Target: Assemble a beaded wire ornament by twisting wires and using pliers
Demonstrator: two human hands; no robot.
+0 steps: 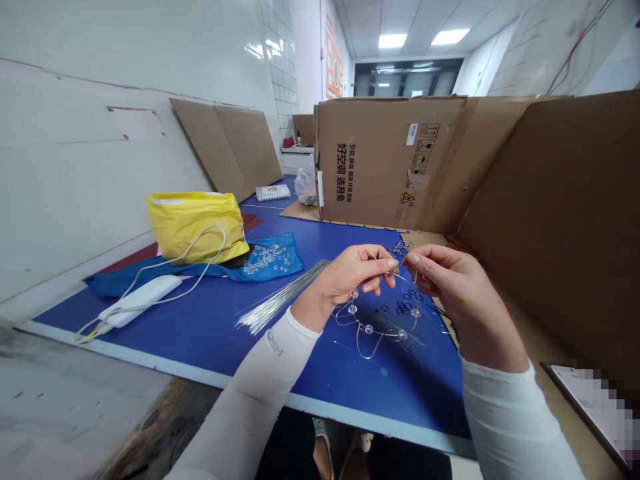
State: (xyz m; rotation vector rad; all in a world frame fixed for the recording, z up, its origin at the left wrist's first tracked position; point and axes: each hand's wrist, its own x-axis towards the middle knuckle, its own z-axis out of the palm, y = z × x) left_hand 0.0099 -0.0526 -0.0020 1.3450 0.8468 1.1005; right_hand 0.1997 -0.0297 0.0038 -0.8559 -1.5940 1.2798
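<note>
Above the blue table, my left hand (373,268) pinches a thin silver wire strung with clear beads. My right hand (434,268) is close beside it, thumb and fingertips pressed together on the same piece. The beaded wire (369,329) hangs below both hands in a loose ring with smaller loops bent between the beads. What exactly lies between the right fingertips is too small to make out. Several dark rings (403,308) lie on the table behind the hanging wire, and small metal pieces (400,248) sit just beyond my fingers.
Left of my arm lies a bundle of straight wires (283,297). Clear beads (267,259) rest on a blue cloth (295,248) by a yellow bag (197,223). A white power strip (143,300) trails its cord. Cardboard (380,167) walls the back and right.
</note>
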